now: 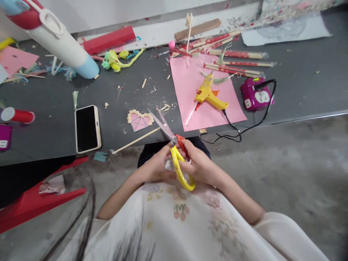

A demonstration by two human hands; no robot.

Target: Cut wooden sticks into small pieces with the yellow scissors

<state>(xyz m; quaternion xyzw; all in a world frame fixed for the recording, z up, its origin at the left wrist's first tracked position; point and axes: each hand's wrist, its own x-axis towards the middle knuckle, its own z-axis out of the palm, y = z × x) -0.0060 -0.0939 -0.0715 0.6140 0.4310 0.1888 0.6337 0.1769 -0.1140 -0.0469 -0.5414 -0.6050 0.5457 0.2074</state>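
Above my lap, my right hand [198, 165] grips a pair of scissors [176, 159] by its yellow and orange-red handles. The blades are spread and point away from me over the table edge. My left hand [157, 165] is curled against the scissors near the pivot; its fingertips are partly hidden behind them. A thin wooden stick [138, 140] lies slantwise at the table edge, its far end by the blades. Just beyond is a pink heart-shaped card [140, 122], its top rim covered with small pale wooden bits and dark lines crossing its face.
A yellow glue gun [208, 95] rests on pink paper [179, 87], its cord running to a purple power socket [257, 95]. Bundled sticks [236, 54] lie behind. Leftward are a phone [87, 128], a bottle [62, 43] and red thread [23, 116]. A red stool [35, 203] stands below.
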